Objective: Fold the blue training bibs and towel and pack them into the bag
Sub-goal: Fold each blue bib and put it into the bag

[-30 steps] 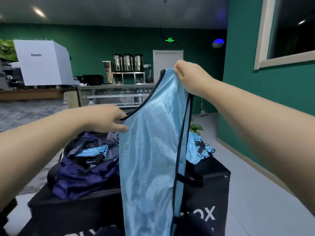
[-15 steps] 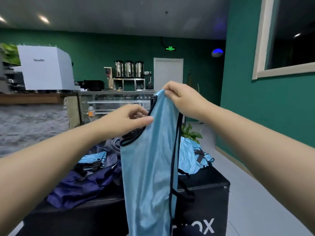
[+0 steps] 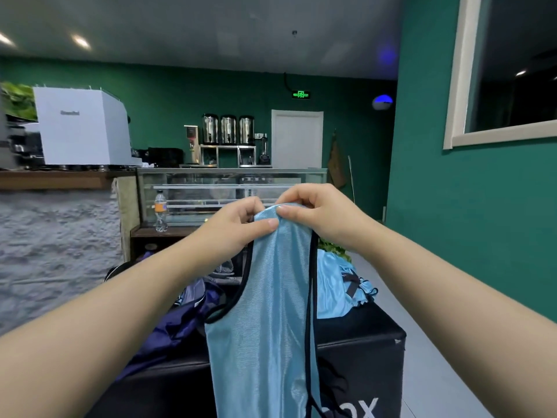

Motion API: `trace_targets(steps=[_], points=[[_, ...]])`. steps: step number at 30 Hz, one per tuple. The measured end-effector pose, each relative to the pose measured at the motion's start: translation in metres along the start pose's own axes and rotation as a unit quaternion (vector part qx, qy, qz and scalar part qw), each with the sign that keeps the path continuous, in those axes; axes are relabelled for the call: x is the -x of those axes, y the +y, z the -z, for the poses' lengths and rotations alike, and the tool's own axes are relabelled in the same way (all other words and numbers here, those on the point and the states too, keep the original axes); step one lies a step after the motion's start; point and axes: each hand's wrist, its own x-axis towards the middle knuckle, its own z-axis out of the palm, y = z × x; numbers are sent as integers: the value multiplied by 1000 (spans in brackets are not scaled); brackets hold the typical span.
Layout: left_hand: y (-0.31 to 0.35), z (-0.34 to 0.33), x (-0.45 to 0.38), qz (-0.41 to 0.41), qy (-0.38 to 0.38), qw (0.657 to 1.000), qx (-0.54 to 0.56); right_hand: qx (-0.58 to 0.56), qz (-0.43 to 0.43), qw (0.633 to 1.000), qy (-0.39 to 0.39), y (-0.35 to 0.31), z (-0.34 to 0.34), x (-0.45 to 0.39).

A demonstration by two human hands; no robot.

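Note:
A light blue training bib [image 3: 268, 321] with black trim hangs in front of me, doubled lengthwise. My left hand [image 3: 232, 226] and my right hand [image 3: 313, 212] both pinch its top end, thumbs close together. Behind the bib, a dark navy bag [image 3: 168, 330] lies open on a black box [image 3: 355, 354]; something light blue shows inside it. More light blue bibs [image 3: 337, 285] lie crumpled in a heap at the box's far right.
A stone-faced counter [image 3: 54, 254] with a white machine [image 3: 81, 128] stands at the left. A glass display case [image 3: 193, 191] and a bottle [image 3: 160, 211] are behind the box. A green wall [image 3: 470, 218] and bare grey floor [image 3: 422, 369] run along the right.
Both hands have lowered with the bib. My left hand moved from the bib's neckline up to its top end and now pinches it beside my right hand.

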Motion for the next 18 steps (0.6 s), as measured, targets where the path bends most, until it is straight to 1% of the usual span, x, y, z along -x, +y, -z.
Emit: trace_targets(steps=[3, 6, 8, 10, 13, 16, 18], points=[[-2, 4, -1, -25, 40, 990, -133, -21, -33, 999, -5, 4, -1, 5], [-5, 9, 1, -43, 80, 983, -161, 18, -85, 995, -38, 9, -5, 10], [-10, 15, 3, -43, 101, 979, -169, 44, -97, 993, -44, 12, -8, 12], [-14, 19, 6, -51, 119, 970, -206, 51, -95, 994, -13, 15, -12, 13], [-15, 23, 11, -67, 130, 954, -260, 21, -84, 995, 50, 21, -20, 13], [-17, 23, 15, -70, 140, 950, -271, -12, -81, 993, 90, 25, -29, 14], [-19, 23, 16, -60, 152, 949, -269, -16, -81, 991, 103, 27, -33, 15]])
